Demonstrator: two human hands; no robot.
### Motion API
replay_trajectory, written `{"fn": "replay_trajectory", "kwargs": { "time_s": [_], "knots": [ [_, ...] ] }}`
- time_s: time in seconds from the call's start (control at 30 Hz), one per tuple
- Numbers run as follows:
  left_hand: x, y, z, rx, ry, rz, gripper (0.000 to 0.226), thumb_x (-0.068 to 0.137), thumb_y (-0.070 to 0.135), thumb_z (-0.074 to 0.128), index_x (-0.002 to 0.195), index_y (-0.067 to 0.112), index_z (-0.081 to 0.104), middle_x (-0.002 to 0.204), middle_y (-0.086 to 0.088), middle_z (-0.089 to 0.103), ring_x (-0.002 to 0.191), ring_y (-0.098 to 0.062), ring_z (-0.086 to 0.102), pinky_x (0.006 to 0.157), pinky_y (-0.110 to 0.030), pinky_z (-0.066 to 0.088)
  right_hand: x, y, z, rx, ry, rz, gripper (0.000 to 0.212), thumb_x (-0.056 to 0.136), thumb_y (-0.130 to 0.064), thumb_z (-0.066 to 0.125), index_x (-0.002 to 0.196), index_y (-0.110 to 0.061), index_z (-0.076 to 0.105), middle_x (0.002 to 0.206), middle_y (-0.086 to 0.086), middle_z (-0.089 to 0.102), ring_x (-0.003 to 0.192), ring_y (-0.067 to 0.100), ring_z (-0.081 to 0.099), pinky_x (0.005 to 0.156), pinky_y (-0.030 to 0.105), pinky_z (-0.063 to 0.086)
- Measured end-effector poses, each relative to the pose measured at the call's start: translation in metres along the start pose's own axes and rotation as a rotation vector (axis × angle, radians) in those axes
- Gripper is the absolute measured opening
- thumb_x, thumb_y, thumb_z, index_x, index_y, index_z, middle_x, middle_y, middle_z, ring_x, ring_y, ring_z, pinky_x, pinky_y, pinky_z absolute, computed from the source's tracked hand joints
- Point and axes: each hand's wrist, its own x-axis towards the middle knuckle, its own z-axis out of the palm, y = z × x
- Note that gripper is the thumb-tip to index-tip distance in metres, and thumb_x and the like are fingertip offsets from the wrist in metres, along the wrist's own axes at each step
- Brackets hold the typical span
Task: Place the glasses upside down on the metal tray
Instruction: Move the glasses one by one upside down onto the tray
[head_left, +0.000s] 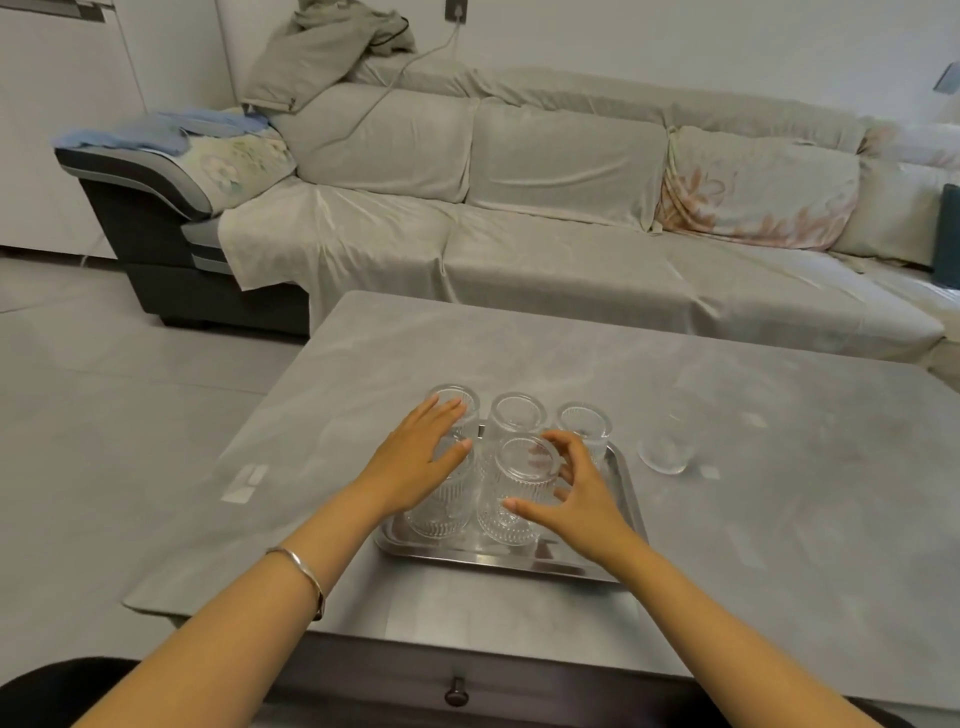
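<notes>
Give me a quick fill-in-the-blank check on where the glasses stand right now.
1. The metal tray holds ____ ribbed glasses.
2. One more glass stands on the table, to the ____ of the tray.
3. The right hand is at the front glass; the ____ hand covers another.

Missing words: five; right; left

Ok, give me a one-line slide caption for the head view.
Both hands, left hand and right hand, settle upturned glasses on the metal tray; one glass waits on the table.
</notes>
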Motion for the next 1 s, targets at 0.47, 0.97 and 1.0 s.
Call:
{"fn": "replay_trajectory", "kwargs": {
  "time_s": [0.47,0.97,1.0],
  "knots": [
    [0.001,0.001,-0.001,-0.008,0.001,-0.006,0.060,0.093,0.049,0.042,0.146,0.027,0.026,0.157,0.011,0.020,0.145,-0.005,0.004,0.114,-0.034,0.015,0.004,0.014,0.011,-0.057,0.000,0.011,0.078,0.050,-0.061,0.079,0.113,-0.060,0.033,0.121,-0.037,0.041,0.112,-0.014,0.046,0.080,0.005,0.042],
    [0.001,0.004,-0.004,-0.002,0.003,-0.007,0.060,0.091,0.050,0.045,0.145,0.028,0.029,0.156,0.011,0.023,0.145,-0.007,0.008,0.115,-0.037,0.016,0.004,0.017,0.009,-0.018,-0.017,-0.011,0.081,0.053,-0.054,0.081,0.119,-0.053,0.033,0.126,-0.027,0.042,0.117,0.002,0.048,0.094,0.014,0.040],
    [0.001,0.005,-0.005,0.004,0.004,-0.002,0.060,0.091,0.049,0.045,0.144,0.028,0.030,0.156,0.010,0.024,0.145,-0.008,0.009,0.115,-0.037,0.015,0.004,0.016,0.008,-0.020,-0.025,-0.013,0.082,0.056,-0.049,0.082,0.123,-0.047,0.034,0.127,-0.023,0.043,0.118,0.003,0.047,0.096,0.017,0.040]
  ]
}}
